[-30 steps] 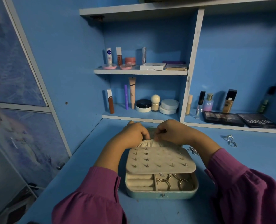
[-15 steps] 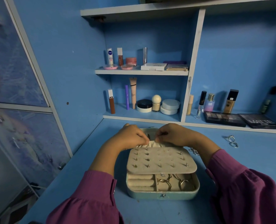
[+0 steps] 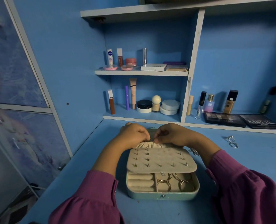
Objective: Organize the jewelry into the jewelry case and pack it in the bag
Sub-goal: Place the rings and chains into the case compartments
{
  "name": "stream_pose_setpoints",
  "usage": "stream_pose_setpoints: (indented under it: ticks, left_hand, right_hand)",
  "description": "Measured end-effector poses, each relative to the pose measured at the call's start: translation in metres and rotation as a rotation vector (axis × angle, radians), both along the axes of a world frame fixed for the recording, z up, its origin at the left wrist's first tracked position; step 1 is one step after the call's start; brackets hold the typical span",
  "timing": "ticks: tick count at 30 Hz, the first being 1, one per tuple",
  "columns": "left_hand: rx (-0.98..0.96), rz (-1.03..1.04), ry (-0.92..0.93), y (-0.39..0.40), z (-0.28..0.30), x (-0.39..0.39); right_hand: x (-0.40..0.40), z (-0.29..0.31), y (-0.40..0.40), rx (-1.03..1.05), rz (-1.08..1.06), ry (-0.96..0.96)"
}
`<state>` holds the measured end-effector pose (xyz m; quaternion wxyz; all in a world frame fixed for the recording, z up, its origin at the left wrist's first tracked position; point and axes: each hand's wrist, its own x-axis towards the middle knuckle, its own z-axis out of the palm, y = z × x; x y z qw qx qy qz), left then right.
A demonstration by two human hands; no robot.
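Partway through, the open jewelry case (image 3: 162,194) on the desk (image 3: 255,159) already holds gold rings (image 3: 164,183) and studs on its flap (image 3: 161,160), while left hand (image 3: 134,135) and right hand (image 3: 171,134) pinch the gathered lid pocket (image 3: 147,145); silver rings (image 3: 231,141) and a chain (image 3: 193,151) remain outside, no bag visible.

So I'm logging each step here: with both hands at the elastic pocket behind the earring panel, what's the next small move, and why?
Probably tuck the piece into the gathered pocket and let go: the left hand and right hand pinch right at its rim, though what they hold is hidden. Rings and a chain wait on the desk.
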<state>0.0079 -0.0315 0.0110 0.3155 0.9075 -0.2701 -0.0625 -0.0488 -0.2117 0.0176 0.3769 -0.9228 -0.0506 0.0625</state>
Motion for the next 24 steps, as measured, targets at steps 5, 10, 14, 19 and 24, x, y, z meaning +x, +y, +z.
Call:
stream_pose_setpoints:
  ticks: [5,10,14,19,24]
  left_hand:
    - [0.111,0.023,-0.105,0.003,-0.001,0.001]
    - [0.199,-0.022,-0.086,-0.001,-0.001,-0.003]
    - [0.259,-0.035,-0.093,-0.007,-0.004,-0.004]
    - [0.311,-0.063,-0.107,-0.012,-0.005,-0.003]
    - [0.312,-0.08,-0.1,-0.012,-0.004,-0.001]
  right_hand:
    - [0.0,-0.001,0.0,-0.006,0.003,0.007]
    - [0.0,-0.001,0.0,-0.016,0.002,0.007]
    - [0.001,-0.003,0.0,-0.01,0.005,0.015]
    - [0.001,-0.002,-0.001,-0.016,0.006,0.018]
    - [0.0,-0.001,-0.001,0.01,0.003,0.019]
